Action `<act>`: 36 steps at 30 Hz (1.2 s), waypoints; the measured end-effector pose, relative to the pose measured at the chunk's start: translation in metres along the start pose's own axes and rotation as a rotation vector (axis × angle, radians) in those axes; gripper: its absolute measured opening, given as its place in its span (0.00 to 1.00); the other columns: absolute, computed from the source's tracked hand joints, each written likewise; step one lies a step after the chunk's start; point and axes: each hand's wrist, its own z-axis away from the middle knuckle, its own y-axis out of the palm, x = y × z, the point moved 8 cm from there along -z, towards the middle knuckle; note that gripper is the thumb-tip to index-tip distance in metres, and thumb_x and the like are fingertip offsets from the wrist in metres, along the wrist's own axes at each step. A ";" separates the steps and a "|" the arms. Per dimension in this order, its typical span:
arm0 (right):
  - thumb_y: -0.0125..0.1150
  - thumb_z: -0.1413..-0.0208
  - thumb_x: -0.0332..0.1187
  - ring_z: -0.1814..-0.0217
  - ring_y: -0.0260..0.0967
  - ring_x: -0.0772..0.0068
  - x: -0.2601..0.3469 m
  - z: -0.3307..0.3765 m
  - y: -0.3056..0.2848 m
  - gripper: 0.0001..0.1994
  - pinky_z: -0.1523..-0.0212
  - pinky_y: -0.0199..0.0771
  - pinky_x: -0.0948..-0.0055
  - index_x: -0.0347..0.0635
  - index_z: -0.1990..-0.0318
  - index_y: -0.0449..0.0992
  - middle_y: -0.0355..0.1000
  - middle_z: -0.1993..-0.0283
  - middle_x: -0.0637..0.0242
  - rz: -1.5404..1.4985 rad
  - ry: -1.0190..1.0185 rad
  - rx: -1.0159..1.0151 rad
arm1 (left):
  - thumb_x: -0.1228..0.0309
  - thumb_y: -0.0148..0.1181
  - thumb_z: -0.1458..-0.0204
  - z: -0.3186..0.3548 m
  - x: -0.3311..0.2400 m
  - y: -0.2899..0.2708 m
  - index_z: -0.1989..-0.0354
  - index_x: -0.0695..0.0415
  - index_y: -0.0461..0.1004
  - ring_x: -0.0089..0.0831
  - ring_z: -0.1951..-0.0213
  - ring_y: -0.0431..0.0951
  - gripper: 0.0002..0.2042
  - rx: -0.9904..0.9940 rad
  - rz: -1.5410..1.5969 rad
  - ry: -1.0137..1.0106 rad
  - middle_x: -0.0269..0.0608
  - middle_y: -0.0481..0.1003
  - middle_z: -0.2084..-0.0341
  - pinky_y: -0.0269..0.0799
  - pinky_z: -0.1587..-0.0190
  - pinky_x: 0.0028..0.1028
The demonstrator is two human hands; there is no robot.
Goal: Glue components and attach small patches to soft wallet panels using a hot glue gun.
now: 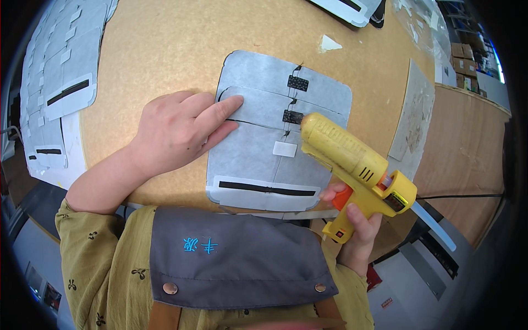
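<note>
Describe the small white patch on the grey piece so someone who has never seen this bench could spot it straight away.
Start at the tan worktable and find the grey fabric panel under the left hand. Down its centre seam sit two black mesh squares; just below them, by the nozzle end of the yellow glue gun held in the right hand, is the small white patch. It is the only plain white rectangle there.

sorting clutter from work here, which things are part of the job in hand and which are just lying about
In hand:
- yellow glue gun, held in the right hand
- grey fabric piece, pressed flat by the left hand

Lying about:
- stack of similar grey pieces at the left
- grey board at the right
- cardboard boxes far right
</note>
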 end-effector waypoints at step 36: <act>0.59 0.45 0.26 0.50 0.75 0.56 -0.006 0.001 -0.002 0.29 0.46 0.74 0.60 0.28 0.36 0.60 0.74 0.52 0.47 -0.103 0.007 -0.086 | 0.69 0.72 0.54 -0.001 0.000 0.001 0.50 0.53 0.79 0.28 0.80 0.70 0.20 0.038 0.007 -0.014 0.32 0.68 0.80 0.65 0.79 0.28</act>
